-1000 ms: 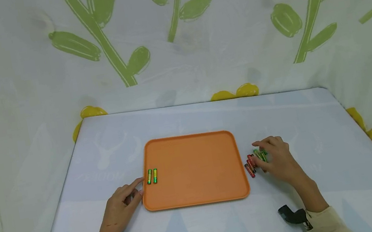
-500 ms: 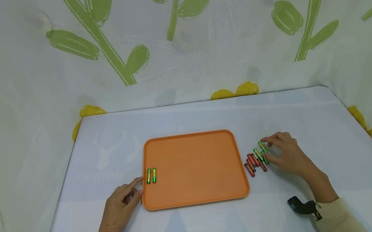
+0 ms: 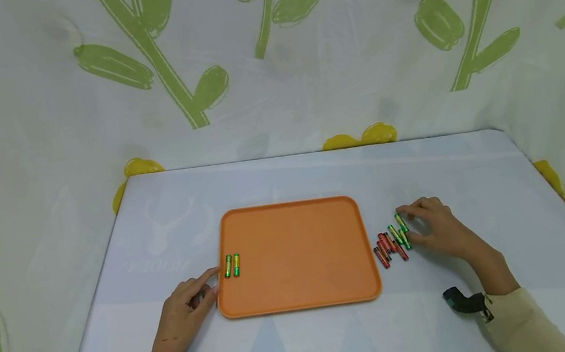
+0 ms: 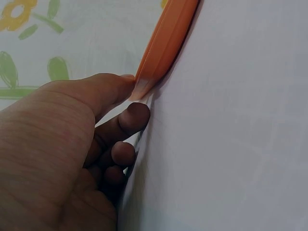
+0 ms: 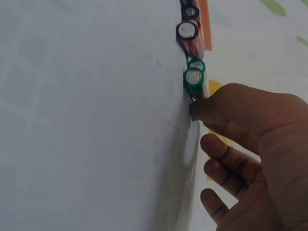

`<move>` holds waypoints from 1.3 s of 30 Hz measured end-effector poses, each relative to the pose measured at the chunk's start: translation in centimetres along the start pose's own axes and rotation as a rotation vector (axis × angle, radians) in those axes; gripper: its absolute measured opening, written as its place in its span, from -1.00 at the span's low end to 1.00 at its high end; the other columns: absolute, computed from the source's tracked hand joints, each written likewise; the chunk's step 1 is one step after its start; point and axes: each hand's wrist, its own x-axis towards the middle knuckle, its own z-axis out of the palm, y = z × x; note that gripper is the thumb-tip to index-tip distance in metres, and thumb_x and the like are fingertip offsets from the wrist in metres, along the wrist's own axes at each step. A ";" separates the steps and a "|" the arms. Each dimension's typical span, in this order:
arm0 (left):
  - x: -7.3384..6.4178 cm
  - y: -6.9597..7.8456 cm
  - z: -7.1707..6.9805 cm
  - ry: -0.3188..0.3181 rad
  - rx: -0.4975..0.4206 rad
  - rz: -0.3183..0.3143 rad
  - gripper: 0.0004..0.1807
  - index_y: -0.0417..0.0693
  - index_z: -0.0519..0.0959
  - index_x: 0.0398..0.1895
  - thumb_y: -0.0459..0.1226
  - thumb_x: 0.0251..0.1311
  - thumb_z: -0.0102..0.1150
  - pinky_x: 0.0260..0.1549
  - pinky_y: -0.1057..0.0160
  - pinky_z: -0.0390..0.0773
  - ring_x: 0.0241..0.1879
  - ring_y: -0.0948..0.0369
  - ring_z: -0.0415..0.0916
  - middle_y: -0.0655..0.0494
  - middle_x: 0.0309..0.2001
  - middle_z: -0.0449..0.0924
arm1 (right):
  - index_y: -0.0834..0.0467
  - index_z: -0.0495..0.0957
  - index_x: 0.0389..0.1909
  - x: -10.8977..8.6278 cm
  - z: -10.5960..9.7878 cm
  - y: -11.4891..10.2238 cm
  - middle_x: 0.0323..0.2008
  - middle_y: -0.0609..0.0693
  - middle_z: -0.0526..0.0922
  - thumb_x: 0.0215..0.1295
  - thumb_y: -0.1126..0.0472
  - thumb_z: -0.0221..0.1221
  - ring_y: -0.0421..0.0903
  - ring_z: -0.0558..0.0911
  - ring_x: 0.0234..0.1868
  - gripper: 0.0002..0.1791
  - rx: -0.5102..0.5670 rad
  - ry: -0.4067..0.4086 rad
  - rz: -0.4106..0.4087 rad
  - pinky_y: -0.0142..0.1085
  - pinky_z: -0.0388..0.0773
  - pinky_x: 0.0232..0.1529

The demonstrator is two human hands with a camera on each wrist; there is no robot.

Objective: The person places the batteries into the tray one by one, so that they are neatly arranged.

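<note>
My left hand point(image 3: 188, 314) touches the left rim of an orange tray point(image 3: 296, 255) with index finger and thumb, its other fingers loosely bent. In the left wrist view the thumb point(image 4: 108, 91) meets the tray's corner point(image 4: 159, 57). Two green-and-yellow batteries point(image 3: 233, 266) lie side by side inside the tray near its left edge. On the right, my right hand point(image 3: 437, 226) pinches a green battery point(image 3: 400, 221) end to end between index finger and thumb. Beside it lie more green batteries point(image 3: 394, 234) and several red batteries point(image 3: 388, 243); the right wrist view shows their ends point(image 5: 194, 77).
The tray lies on a table with a pale patterned cover point(image 3: 311, 345). A pale curtain with green leaf prints point(image 3: 112, 66) surrounds the table's back and sides. Black wrist devices point(image 3: 465, 301) sit at both wrists.
My right hand has shifted right, away from the tray, and the green battery at its fingers now lies apart from the pile. My left hand has stayed at the tray's rim.
</note>
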 end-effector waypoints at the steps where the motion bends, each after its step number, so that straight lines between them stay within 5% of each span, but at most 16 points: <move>1: 0.0 0.0 0.0 -0.002 -0.001 -0.004 -0.58 0.14 0.60 0.26 -0.20 0.34 0.29 -0.46 0.32 0.33 -0.40 0.28 0.26 0.29 -0.42 0.43 | 0.22 0.59 0.13 0.1 0.0 0.0 -0.17 0.03 0.48 0.07 0.39 0.40 0.11 0.34 -0.01 -0.47 -0.003 -0.006 -0.004 0.04 0.15 -0.07; 14: -0.2 0.1 -0.1 -0.002 -0.012 -0.014 -0.58 0.16 0.60 0.26 -0.19 0.34 0.29 -0.46 0.31 0.33 -0.40 0.27 0.26 0.29 -0.42 0.42 | 0.22 0.61 0.07 0.1 -0.4 -1.3 -0.13 0.10 0.49 0.09 0.32 0.43 0.15 0.33 0.04 -0.53 -0.017 0.031 0.058 0.08 0.16 -0.07; 25: -0.2 -0.3 0.0 0.012 -0.037 0.020 -0.59 0.15 0.61 0.24 -0.19 0.33 0.29 -0.46 0.32 0.34 -0.41 0.29 0.27 0.31 -0.42 0.43 | 0.21 0.63 0.05 -0.1 1.4 -3.7 -0.15 0.04 0.50 0.08 0.33 0.45 0.08 0.34 0.03 -0.54 0.041 0.102 -0.055 0.07 0.14 -0.04; 39: -0.2 -0.3 -0.3 0.000 -0.045 0.026 -0.59 0.14 0.61 0.25 -0.18 0.34 0.28 -0.44 0.32 0.34 -0.40 0.29 0.27 0.32 -0.43 0.41 | 0.19 0.65 0.04 0.2 3.9 -6.3 -0.12 0.04 0.52 0.08 0.31 0.46 0.04 0.37 0.00 -0.55 0.067 0.094 -0.169 0.06 0.16 -0.03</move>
